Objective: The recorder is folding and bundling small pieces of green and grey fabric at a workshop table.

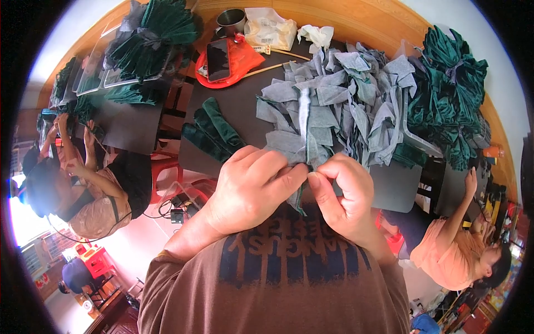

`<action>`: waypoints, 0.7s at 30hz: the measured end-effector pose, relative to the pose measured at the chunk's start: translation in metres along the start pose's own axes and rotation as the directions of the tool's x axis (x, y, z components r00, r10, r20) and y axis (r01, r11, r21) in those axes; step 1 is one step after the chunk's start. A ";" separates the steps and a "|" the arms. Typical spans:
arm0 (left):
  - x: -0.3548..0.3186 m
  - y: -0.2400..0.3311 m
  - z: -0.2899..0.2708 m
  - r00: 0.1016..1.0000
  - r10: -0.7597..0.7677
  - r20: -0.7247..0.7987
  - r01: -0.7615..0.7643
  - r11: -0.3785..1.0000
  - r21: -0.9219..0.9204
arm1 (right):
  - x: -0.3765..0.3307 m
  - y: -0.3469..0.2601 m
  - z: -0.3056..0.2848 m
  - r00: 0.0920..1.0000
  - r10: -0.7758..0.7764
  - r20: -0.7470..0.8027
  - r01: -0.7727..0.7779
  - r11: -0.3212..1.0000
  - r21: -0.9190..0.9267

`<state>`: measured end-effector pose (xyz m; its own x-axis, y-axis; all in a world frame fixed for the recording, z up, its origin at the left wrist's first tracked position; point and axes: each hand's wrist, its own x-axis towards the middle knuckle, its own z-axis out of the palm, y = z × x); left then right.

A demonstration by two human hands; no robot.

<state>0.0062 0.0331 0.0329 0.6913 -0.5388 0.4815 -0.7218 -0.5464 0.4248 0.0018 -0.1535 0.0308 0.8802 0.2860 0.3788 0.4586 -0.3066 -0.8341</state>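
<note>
Close to my chest, my left hand [257,186] and my right hand [346,192] are both closed, pinching a narrow grey-and-green fabric strip [298,202] between thumbs and fingers. Its lower end hangs below my fingertips. Just beyond, a slim silvery-white strip [303,114] stands out against the cloth; whether it joins the held piece I cannot tell. Past my hands spreads a heap of grey-backed fabric pieces [361,83], some showing green undersides. Several dark green velvet strips [214,131] lie on the dark table [250,103], left of the heap.
A red plate [245,58] bears a phone [218,60]; a metal cup [231,21], a tissue pack [270,29] and wooden sticks [271,68] are nearby. Green velvet bundles [453,83] rise at right, others [156,42] far left. People [94,183] work on both sides.
</note>
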 end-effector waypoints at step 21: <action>-0.028 -0.003 0.025 0.808 -0.014 0.589 0.531 -0.415 -0.738 | -0.004 0.002 0.002 0.999 -0.029 -0.023 0.026 0.990 -0.142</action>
<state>-0.0100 0.0342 -0.0014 0.5891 -0.8051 -0.0689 0.6416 0.4142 0.6456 -0.0014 -0.1533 0.0262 0.8689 0.2741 0.4121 0.4939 -0.4247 -0.7588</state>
